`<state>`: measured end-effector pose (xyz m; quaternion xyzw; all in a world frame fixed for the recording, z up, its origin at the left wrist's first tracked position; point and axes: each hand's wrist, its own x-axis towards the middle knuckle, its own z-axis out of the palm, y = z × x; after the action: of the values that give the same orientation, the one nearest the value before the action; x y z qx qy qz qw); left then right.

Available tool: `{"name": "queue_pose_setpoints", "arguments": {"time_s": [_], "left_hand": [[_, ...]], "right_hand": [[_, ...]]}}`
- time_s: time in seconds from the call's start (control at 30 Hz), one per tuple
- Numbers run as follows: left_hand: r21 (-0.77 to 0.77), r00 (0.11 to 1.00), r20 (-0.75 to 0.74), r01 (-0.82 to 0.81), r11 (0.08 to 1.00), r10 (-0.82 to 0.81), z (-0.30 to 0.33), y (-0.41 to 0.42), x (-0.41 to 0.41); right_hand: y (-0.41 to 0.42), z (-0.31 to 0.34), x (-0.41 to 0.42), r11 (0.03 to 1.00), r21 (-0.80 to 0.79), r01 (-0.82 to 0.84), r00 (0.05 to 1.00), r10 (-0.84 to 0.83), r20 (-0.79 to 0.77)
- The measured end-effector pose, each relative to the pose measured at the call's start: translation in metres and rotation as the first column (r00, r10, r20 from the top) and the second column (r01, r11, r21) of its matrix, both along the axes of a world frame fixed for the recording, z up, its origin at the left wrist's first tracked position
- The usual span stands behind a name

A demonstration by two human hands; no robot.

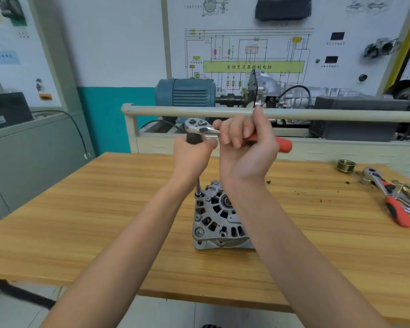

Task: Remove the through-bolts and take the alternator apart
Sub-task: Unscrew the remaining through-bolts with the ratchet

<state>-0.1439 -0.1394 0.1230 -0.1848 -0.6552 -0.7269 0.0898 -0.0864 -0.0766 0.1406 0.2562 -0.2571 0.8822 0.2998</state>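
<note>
Below both hands: alternator (219, 217), extension bar upright on its bolt
Left hand (193, 151) grips the bar top; right hand (245, 143) grasps ratchet (200, 126) handle, nearer

Blue motor (186, 92) behind bench, pulley (346, 165) far right

The alternator (219, 216) stands mid-table (81, 209); above it, the ratchet (223, 132) sits held in both hands, its extension (197, 185) reaching down to the alternator's far left edge. Far right lie a pulley (346, 165) and a second ratchet (386, 195).
</note>
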Motion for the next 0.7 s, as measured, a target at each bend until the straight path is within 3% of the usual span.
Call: {"name": "queue_pose_setpoints", "arguments": {"time_s": [0.1, 0.2, 0.3, 0.4, 0.53, 0.63, 0.7], "left_hand": [[0.037, 0.999, -0.008, -0.034, 0.999, 0.034, -0.001, 0.005, 0.003], [-0.053, 0.988, -0.090, 0.121, 0.991, -0.125, -0.003, -0.008, -0.005], [-0.179, 0.880, -0.113, 0.438, 0.881, -0.460, -0.002, -0.020, -0.009], [-0.267, 0.822, -0.039, 0.539, 0.799, -0.567, 0.000, -0.021, -0.010], [-0.136, 0.880, 0.008, 0.472, 0.871, -0.475, -0.001, -0.016, -0.009], [-0.053, 0.991, -0.006, 0.137, 0.989, -0.137, -0.003, -0.005, -0.008], [0.012, 1.000, 0.011, -0.004, 1.000, 0.004, -0.002, 0.002, -0.006]], "right_hand": [[-0.003, -0.005, 0.002, 0.985, 0.113, 0.127, 0.989, -0.117, -0.091], [0.017, 0.013, -0.007, 0.989, 0.083, -0.119, 0.991, 0.113, 0.078], [0.035, 0.030, -0.023, 0.898, -0.072, -0.434, 0.853, 0.436, 0.288], [0.040, 0.035, -0.032, 0.831, -0.145, -0.537, 0.759, 0.551, 0.347], [0.030, 0.024, -0.025, 0.919, -0.153, -0.364, 0.886, 0.392, 0.246], [0.020, 0.007, -0.013, 0.984, -0.016, -0.175, 0.976, 0.176, 0.127], [0.018, -0.002, -0.007, 0.986, 0.146, -0.080, 0.996, 0.076, 0.038]]}}
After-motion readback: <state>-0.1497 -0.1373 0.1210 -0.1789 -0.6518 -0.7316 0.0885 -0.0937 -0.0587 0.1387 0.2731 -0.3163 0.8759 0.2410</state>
